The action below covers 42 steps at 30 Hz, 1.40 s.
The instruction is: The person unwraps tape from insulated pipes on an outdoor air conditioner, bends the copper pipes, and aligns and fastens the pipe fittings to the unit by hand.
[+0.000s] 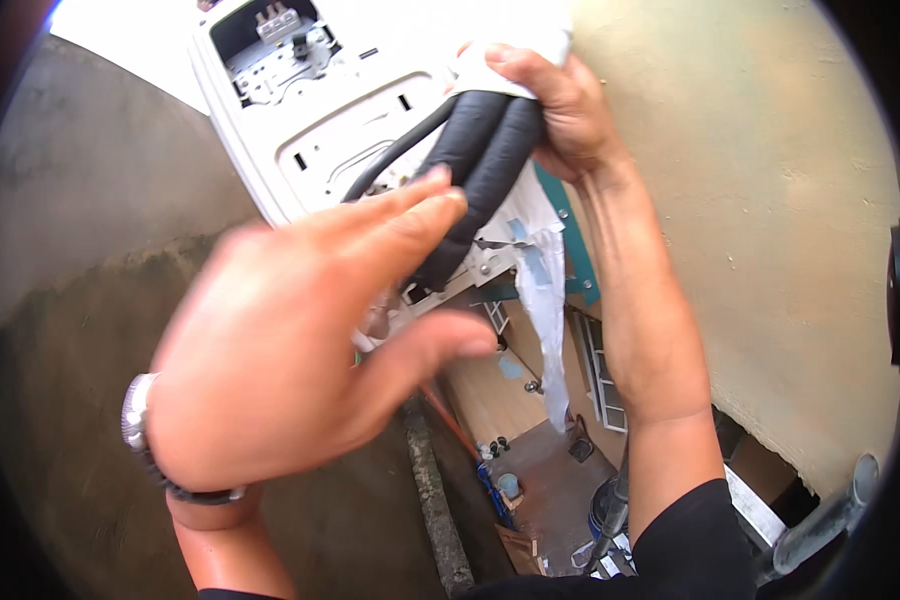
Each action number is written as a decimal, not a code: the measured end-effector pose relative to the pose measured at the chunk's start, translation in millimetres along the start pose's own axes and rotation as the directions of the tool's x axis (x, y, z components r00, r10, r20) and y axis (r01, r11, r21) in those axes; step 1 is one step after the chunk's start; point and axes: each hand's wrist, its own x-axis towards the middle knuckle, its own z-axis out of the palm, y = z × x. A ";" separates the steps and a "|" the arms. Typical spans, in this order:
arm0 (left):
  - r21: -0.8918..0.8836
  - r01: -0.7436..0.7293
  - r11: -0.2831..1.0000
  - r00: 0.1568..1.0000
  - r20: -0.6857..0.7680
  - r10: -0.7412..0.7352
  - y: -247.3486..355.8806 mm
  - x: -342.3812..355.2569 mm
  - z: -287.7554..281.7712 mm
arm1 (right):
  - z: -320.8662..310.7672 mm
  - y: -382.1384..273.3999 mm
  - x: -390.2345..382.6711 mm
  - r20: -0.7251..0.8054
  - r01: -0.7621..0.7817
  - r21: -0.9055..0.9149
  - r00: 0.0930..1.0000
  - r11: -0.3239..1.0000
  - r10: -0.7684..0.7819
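Note:
My right hand (570, 115) grips the white wrapping (505, 62) at the upper end of thick black insulated pipes (495, 150). These pipes run down across a white metal unit (340, 100) with an open recess (275, 70) at its top left, beside a thinner black hose (390, 155). My left hand (280, 340), blurred and wearing a wristwatch, is raised in front of the pipes with its fingers stretched out; its fingertips overlap them, and I cannot tell if they touch. Below the right hand a torn strip of white wrapping (545, 330) dangles.
A cream wall (770, 180) rises at the right, with a grey pipe (840, 510) low beside it. A stained grey wall (60, 250) is at the left. Far below are a floor (550, 470), wooden boards (485, 390), white lattice pieces (600, 370) and scattered items.

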 end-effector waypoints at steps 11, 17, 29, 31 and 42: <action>-0.620 0.548 0.562 0.835 0.356 -0.421 -72.1 228.0 29.5 | 38.2 0.0 19.0 -0.169 0.049 0.098 0.985 0.994 -0.032; -0.792 0.416 0.447 0.898 0.278 -0.342 -134.5 255.9 10.8 | 132.1 24.6 -42.7 -0.267 0.148 -0.321 0.933 0.935 -0.240; -0.555 0.220 0.802 0.928 -0.135 -0.348 -75.7 230.0 58.7 | 92.9 40.3 -43.8 -0.343 0.013 -0.477 0.918 0.879 -0.199; -0.461 0.269 0.846 0.947 -0.034 -0.319 -116.1 242.2 38.2 | 106.8 34.6 -42.6 -0.311 0.032 -0.409 0.935 0.912 -0.173; -0.344 0.271 0.899 0.956 -0.013 -0.293 -128.9 242.8 59.4 | 116.9 64.4 -42.4 -0.275 0.141 -0.189 0.942 0.972 -0.191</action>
